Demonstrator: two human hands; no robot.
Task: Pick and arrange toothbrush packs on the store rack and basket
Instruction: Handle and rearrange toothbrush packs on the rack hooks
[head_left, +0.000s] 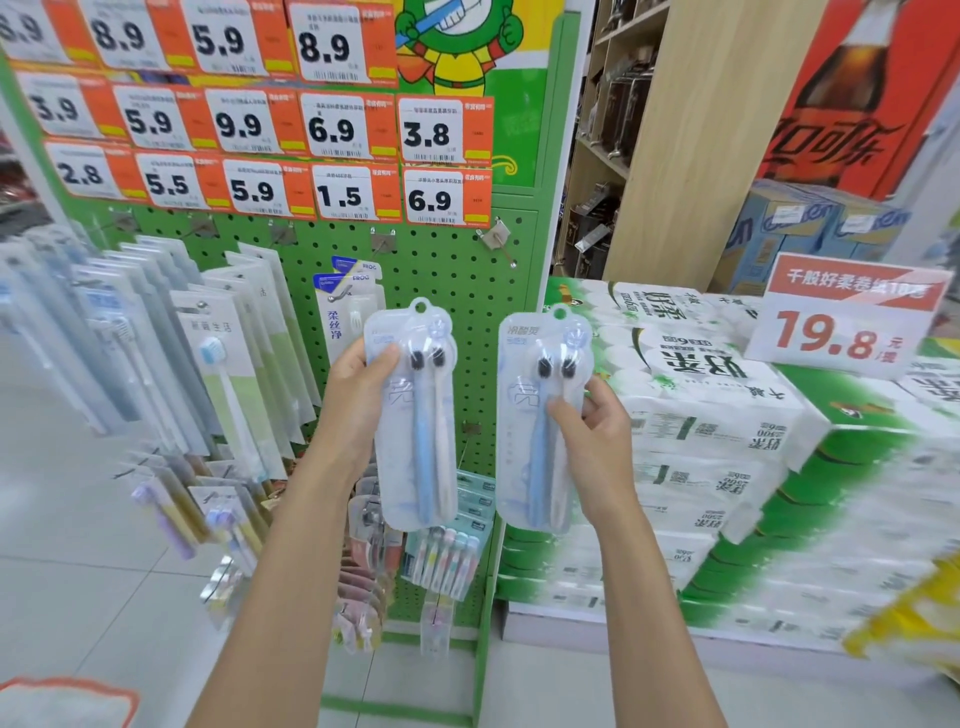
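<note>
In the head view, the left hand (358, 395) grips 1 toothbrush pack (415, 415) upright before the green pegboard rack (452, 270). The right hand (597, 431) pinches a 2nd pack (540, 421) just beside it. The bare hook (501, 241) is thin, so a hang-hole could miss it and the pack drop. No basket shows, and the hanging packs (156, 332) at the left are blurred.

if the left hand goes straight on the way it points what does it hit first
Likely the hanging FROG pack just beyond the left hand and its toothbrush pack, else the green pegboard; depth is unclear.
</note>
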